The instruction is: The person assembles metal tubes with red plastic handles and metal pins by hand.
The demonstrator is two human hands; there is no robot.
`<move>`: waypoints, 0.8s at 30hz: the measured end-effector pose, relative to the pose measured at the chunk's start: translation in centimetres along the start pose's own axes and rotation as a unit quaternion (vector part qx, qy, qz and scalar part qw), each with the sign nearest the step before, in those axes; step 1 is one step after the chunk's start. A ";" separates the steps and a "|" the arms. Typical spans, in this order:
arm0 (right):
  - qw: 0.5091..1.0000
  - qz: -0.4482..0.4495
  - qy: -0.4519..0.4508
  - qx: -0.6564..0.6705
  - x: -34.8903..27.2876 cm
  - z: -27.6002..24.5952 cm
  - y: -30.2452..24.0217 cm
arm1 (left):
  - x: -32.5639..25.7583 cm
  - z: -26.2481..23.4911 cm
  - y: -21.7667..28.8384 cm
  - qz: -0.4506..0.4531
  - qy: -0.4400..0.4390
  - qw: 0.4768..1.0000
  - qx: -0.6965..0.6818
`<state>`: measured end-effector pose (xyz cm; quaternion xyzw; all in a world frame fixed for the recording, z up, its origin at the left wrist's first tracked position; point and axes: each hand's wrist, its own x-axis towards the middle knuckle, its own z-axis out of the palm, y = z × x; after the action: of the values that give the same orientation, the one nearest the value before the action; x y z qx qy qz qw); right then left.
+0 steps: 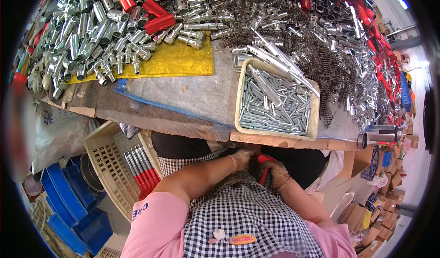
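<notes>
Both my hands, in thin see-through gloves, are low in front of my lap, just under the table's front edge. My right hand [277,174] is wrapped round a red-handled tool [264,159]; its far end is lost in shadow. Close beside it, my left hand [241,160] has its fingers curled together at the dark gap under the edge. What those fingers hold is hidden. Above my hands, on the table, stands a cream tray [279,132] full of short silver pins [275,104]. Several longer silver tubes [282,61] lie across its far side.
Piles of silver fittings [91,33], dark coil springs [337,81] and red parts [159,24] cover the table's far side, partly on a yellow sheet [183,58]. A cream basket [107,155] with several red-handled tools [143,173] sits at my left, near blue bins [68,198].
</notes>
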<state>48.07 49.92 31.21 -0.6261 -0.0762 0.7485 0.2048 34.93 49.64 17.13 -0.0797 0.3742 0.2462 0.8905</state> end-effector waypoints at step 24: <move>0.977 -0.077 0.059 -0.191 6.7 1.5 1.8 | -2.2 -0.4 1.8 0.173 -0.039 0.880 0.440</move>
<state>45.32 51.22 24.80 -0.6892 -0.2540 0.6634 0.1427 32.45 50.26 18.48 0.3958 0.4172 0.2091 0.7909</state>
